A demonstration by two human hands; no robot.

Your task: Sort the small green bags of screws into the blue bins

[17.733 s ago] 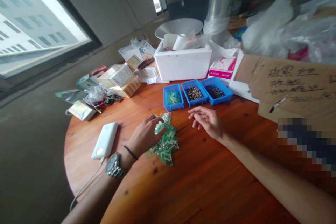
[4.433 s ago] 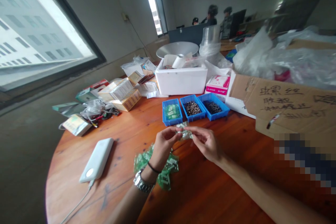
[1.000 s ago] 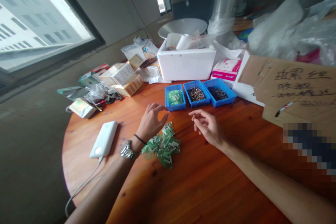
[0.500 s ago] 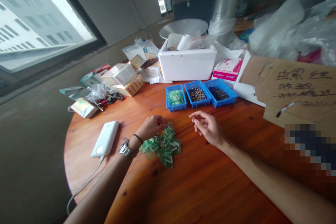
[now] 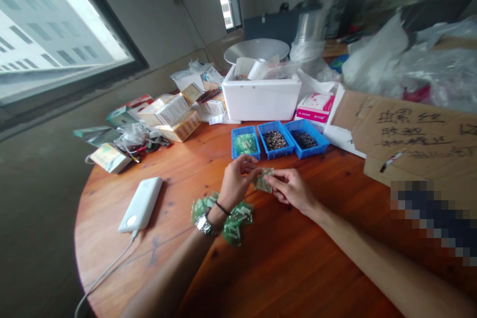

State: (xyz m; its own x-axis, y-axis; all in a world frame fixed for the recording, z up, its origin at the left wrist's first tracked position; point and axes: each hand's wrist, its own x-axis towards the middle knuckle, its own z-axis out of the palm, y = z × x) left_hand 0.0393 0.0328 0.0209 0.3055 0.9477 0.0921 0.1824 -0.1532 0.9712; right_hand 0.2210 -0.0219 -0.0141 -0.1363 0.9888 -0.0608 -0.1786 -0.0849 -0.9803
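Between my two hands, a small clear green-tinted bag (image 5: 264, 180) is held up above the table. My left hand (image 5: 238, 179), with a watch and a dark band at the wrist, pinches its left side. The fingers of my right hand (image 5: 292, 190) are closed on its right side. Below my left wrist lies a pile of green packets (image 5: 238, 221), partly hidden by the wrist. Just beyond my hands stand three blue trays: one with green packets (image 5: 245, 144), one with brownish metal pieces (image 5: 276, 140) and one with dark screw-like pieces (image 5: 306, 139).
A white power bank (image 5: 140, 204) with a cable lies on the left of the round wooden table (image 5: 179, 169). Behind the trays stands a white foam box (image 5: 262, 99). Small cartons (image 5: 167, 112) are at the back left, a marked cardboard sheet (image 5: 413, 134) at the right.
My left hand has moved up and right from the pile and now pinches a small bag. My right hand has closed on the same bag. The view has shifted slightly.
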